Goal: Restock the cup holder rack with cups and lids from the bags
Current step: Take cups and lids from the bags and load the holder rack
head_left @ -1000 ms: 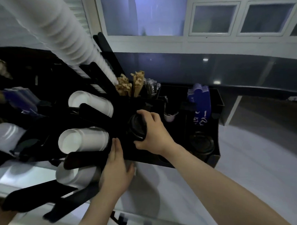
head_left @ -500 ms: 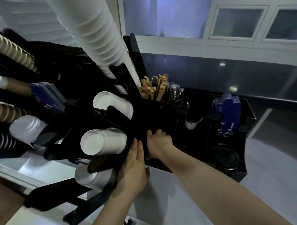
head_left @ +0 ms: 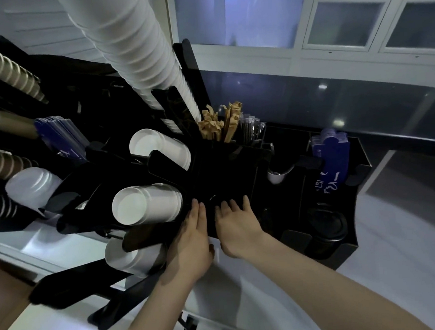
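Pressing at the rack's dark front slot, both hands hold nothing: the left hand has straight fingers laid flat against the rack's edge, and the right hand spreads relaxed fingers over the slot, where a black lid shows faintly between them. Cups already fill several holders, and a long stack rises above. More lids sit in the right-hand well. No bags are in view, so I judge restocking well along; how much stock remains cannot be told. The rack stands on the desk.
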`<action>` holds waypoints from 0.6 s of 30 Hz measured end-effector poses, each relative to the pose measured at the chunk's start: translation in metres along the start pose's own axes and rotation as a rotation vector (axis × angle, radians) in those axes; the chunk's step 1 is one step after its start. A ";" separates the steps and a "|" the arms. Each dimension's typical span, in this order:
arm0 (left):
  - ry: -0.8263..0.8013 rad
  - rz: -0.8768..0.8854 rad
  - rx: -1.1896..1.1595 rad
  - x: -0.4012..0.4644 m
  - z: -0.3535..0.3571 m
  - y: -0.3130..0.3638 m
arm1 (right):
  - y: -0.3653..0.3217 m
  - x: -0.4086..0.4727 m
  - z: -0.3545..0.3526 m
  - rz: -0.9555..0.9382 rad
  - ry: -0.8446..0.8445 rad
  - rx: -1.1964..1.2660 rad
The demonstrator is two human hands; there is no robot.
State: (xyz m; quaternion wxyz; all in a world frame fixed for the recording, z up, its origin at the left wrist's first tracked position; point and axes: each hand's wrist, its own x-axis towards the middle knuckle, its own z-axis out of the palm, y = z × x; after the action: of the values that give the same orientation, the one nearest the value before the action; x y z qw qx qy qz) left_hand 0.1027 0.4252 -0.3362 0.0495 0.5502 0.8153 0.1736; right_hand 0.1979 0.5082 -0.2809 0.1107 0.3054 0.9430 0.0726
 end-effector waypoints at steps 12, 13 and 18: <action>-0.001 0.008 0.052 -0.005 -0.012 0.004 | 0.006 0.003 -0.003 0.016 -0.040 0.056; -0.001 0.007 0.076 -0.005 -0.013 0.004 | 0.006 0.001 -0.002 0.013 -0.034 0.031; -0.018 -0.001 0.159 -0.005 -0.016 0.011 | 0.009 -0.007 0.005 -0.006 0.069 0.055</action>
State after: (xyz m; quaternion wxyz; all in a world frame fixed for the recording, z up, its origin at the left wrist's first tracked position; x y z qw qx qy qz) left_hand 0.1099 0.4205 -0.3176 0.0132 0.5538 0.8261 0.1032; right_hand 0.2100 0.5114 -0.2824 0.0699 0.3027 0.9488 0.0568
